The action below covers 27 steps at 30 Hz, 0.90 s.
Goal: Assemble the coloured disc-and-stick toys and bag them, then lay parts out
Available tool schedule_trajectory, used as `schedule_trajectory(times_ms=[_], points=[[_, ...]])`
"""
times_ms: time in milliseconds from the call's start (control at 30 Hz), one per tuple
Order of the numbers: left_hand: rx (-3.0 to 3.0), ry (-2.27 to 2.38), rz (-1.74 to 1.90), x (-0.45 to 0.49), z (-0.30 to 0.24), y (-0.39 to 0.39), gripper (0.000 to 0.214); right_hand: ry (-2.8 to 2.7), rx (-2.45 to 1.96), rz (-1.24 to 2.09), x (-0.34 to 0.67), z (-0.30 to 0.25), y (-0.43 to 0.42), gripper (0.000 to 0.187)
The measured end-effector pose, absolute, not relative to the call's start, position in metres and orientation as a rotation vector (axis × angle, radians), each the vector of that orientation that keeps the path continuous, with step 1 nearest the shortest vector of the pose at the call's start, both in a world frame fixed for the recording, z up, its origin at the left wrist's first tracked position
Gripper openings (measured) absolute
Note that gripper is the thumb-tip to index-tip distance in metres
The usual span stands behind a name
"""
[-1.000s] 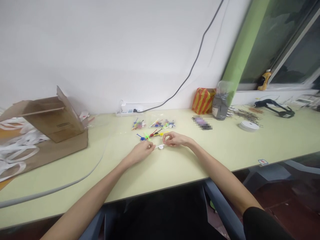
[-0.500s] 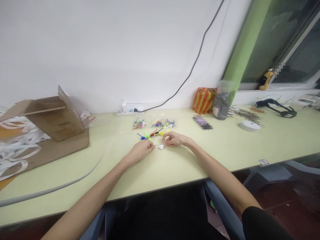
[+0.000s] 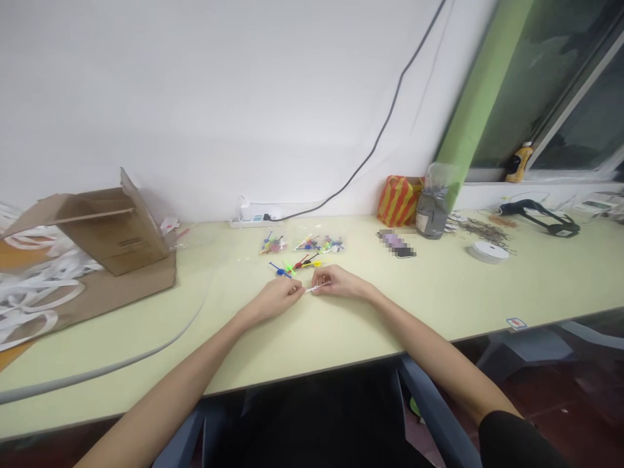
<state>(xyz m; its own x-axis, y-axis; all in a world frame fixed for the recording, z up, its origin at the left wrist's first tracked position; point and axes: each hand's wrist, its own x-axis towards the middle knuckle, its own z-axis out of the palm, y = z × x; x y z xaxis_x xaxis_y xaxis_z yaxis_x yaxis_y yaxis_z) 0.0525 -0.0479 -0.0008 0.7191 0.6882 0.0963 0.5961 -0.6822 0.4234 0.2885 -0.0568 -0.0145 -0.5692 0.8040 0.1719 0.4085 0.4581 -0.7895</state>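
Your thin white stick-like piece (image 3: 309, 290) looks like smooth plastic, though it is too small to be sure. Your long pale-yellow tabletop (image 3: 331, 335) is smooth, faintly glossy; the open brown cardboard box (image 3: 104, 240) is matt.

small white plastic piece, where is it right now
Near the middle of the head view, the small white plastic piece is held between the left hand and the right hand, on the near side of the loose coloured plastic pieces.
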Motion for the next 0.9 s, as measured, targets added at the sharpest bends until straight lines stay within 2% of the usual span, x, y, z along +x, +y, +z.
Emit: schedule_trajectory(times_ms=[133, 400, 500, 633, 700, 833, 900], points=[[2.459, 0.879, 0.387, 0.052, -0.001, -0.050, 0.041, -2.157, -0.989, 0.989, 0.284, -0.019, -0.055, 0.019], [2.260, 0.803, 0.521, 0.052, 0.003, -0.049, 0.042, -2.098, -0.935, 1.106, 0.291, -0.008, -0.054, 0.032], [2.242, 0.962, 0.727, 0.045, 0.009, -0.038, 0.046, -2.047, -0.981, 0.916, 0.304, -0.005, -0.046, 0.026], [2.317, 1.448, 1.019, 0.019, 0.012, -0.013, 0.048, -1.990, -1.257, 0.479, 0.327, -0.015, -0.029, 0.008], [2.335, 1.633, 1.028, 0.003, 0.009, -0.001, 0.043, -1.976, -1.377, 0.329, 0.337, -0.023, -0.022, 0.003], [2.380, 1.846, 0.901, -0.016, -0.002, 0.016, 0.018, -1.987, -1.429, 0.254, 0.348, -0.032, -0.013, 0.006], [2.438, 1.869, 0.828, -0.020, -0.006, 0.020, 0.022, -2.001, -1.434, 0.226, 0.349, -0.033, -0.011, 0.008]])
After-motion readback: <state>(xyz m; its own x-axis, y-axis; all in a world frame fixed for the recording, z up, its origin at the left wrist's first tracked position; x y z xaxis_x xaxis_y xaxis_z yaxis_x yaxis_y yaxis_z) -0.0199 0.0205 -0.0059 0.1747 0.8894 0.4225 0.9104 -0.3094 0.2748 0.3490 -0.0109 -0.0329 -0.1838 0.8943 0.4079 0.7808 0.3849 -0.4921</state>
